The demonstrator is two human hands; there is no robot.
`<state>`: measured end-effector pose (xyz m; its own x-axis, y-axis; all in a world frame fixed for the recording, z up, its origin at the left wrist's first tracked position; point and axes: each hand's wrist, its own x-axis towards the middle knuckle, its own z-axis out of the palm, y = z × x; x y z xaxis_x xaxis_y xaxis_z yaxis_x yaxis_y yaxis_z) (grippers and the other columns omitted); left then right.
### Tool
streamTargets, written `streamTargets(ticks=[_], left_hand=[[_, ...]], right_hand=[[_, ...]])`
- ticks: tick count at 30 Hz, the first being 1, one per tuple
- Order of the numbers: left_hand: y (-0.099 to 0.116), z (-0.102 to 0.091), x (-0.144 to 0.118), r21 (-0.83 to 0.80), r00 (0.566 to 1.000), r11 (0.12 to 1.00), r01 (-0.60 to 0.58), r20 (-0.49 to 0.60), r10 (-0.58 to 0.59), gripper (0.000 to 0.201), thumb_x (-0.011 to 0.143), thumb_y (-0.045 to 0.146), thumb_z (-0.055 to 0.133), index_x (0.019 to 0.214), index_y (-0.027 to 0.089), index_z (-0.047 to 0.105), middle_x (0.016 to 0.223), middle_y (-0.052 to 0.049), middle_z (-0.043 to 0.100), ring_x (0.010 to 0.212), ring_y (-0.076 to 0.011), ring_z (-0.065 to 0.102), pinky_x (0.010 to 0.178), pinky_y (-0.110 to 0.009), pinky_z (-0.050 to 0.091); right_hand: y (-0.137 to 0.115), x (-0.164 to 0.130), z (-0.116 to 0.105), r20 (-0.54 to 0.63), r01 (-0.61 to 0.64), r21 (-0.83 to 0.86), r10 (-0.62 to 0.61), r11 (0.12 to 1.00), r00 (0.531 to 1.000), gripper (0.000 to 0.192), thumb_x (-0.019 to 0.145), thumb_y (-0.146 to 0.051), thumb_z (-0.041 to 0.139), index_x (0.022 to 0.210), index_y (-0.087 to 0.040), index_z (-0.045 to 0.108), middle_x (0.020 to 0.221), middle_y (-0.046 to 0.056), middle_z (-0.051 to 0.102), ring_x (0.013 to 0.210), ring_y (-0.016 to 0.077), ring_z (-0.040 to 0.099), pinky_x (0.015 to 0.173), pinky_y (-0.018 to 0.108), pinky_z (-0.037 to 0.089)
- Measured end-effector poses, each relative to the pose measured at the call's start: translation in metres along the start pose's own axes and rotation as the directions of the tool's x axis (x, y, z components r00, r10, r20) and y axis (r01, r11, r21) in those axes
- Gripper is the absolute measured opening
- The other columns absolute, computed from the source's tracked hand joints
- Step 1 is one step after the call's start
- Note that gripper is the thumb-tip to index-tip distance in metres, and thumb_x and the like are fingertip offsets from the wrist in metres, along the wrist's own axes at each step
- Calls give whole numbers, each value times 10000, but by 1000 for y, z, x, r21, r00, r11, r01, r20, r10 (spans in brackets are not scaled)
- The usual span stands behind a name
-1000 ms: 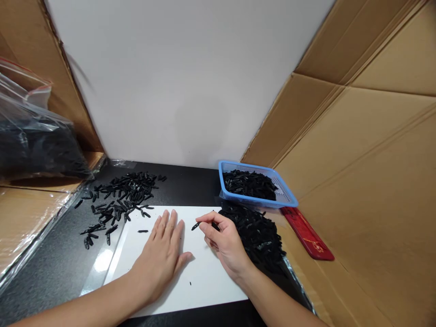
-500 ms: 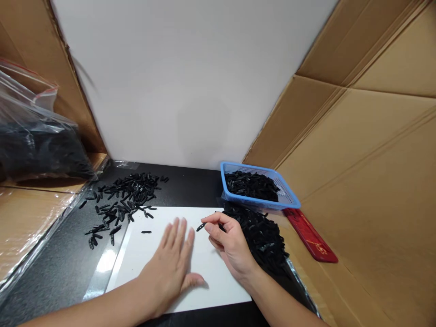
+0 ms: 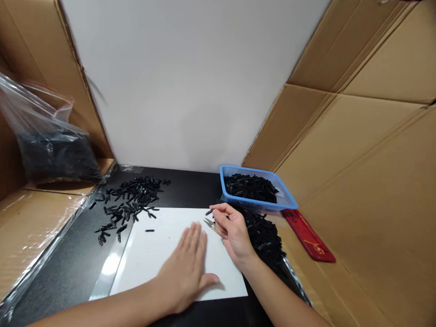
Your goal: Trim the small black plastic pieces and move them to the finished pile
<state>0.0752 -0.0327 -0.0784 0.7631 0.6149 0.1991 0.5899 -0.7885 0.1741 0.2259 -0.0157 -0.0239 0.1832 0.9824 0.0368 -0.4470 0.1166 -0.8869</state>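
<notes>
- We see the left hand [image 3: 189,268] lying flat, palm down, on the white sheet [image 3: 150,268], fingers together and thumb out to the side.
- The right hand [image 3: 234,231] pinches a small black part [image 3: 209,212] between thumb and fingertip, raised just above the sheet's far edge.
- The same hand also holds small metal snips [image 3: 208,223], their tips poking out below the part, toward the left hand.
- Just right of the right hand lies a heap of black parts [image 3: 265,236] on the dark table [image 3: 64,268].
- Behind that heap stands a blue basket [image 3: 286,198] with more black parts in it.
- A red flat object [image 3: 308,236] lies just right of the basket, against the cardboard.
- A looser pile of parts [image 3: 131,197] spreads over the table at far left of the sheet; one stray part [image 3: 149,230] lies on the sheet.
- A clear bag [image 3: 51,145] of dark pieces sits on the cardboard ledge at left.
</notes>
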Motion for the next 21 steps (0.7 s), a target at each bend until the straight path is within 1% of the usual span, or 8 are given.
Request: streamTargets(ticks=[4, 6, 8, 11, 15, 17, 19, 21], left_hand=[[40, -3, 0, -174, 996, 983, -59, 48, 69, 906, 901, 582, 391, 1507, 126, -104, 1560, -218, 126, 1440, -301, 113, 1128, -479, 313], [24, -5, -13, -99, 999, 995, -16, -41, 12, 925, 892, 587, 401, 1500, 146, -137, 1559, -223, 126, 1438, -323, 115, 1116, -520, 310], [-7, -9, -29, 38, 982, 994, 101, -161, -94, 853, 914, 563, 366, 1513, 146, -74, 1543, -244, 198, 1430, -346, 147, 1111, -555, 292], [-30, -12, -44, 124, 977, 980, 154, -167, -133, 822, 902, 579, 384, 1516, 105, 113, 1519, -256, 271, 1418, -353, 211, 1122, -534, 285], [30, -2, -29, -20, 996, 996, 87, 19, -87, 843, 891, 614, 373, 1504, 72, 169, 1523, -257, 230, 1413, -370, 202, 1125, -554, 274], [67, 7, -15, -167, 994, 984, -64, 74, 78, 935, 855, 651, 411, 1512, 68, 90, 1535, -253, 167, 1423, -345, 186, 1128, -490, 309], [82, 14, -6, -239, 977, 953, -188, 56, 207, 1086, 777, 713, 474, 1511, 54, 19, 1525, -273, 162, 1418, -365, 185, 1114, -492, 334], [77, 17, -5, -152, 999, 987, -44, -9, 43, 1102, 758, 713, 502, 1514, 69, 24, 1516, -298, 182, 1405, -415, 183, 1095, -596, 305]], right_hand=[[-7, 3, -4, -20, 76, -32, -77, 997, 997, 234, 707, -352, 748, 830, -169, 670, 472, -121, 273, 397, 50, 116, 377, 226, 76], [-17, 8, -14, -25, 151, -211, -160, 966, 987, 276, 754, -417, 683, 879, -173, 655, 503, -115, 269, 397, 61, 128, 371, 228, 111], [-31, 19, -28, -21, 216, -520, -265, 827, 964, 341, 810, -483, 573, 920, -168, 644, 528, -101, 278, 399, 79, 165, 377, 235, 165], [-53, 46, -52, -40, 222, -701, -349, 678, 936, 297, 797, -458, 564, 837, -173, 636, 542, -71, 357, 447, 110, 283, 446, 255, 255], [-66, 87, -74, -56, 163, -866, -415, 473, 908, 156, 789, -298, 549, 664, -204, 554, 562, -24, 435, 585, 179, 414, 596, 307, 323], [-65, 99, -79, -22, 149, -919, -426, 365, 905, 143, 794, -214, 518, 652, -207, 535, 656, 28, 514, 707, 217, 465, 672, 329, 335], [-62, 103, -82, 18, 142, -955, -429, 261, 903, 141, 800, -178, 503, 667, -203, 542, 767, 72, 565, 823, 249, 480, 731, 350, 333], [-60, 104, -85, 52, 136, -976, -421, 172, 906, 136, 804, -170, 509, 682, -198, 560, 835, 94, 584, 887, 269, 478, 757, 367, 328]])
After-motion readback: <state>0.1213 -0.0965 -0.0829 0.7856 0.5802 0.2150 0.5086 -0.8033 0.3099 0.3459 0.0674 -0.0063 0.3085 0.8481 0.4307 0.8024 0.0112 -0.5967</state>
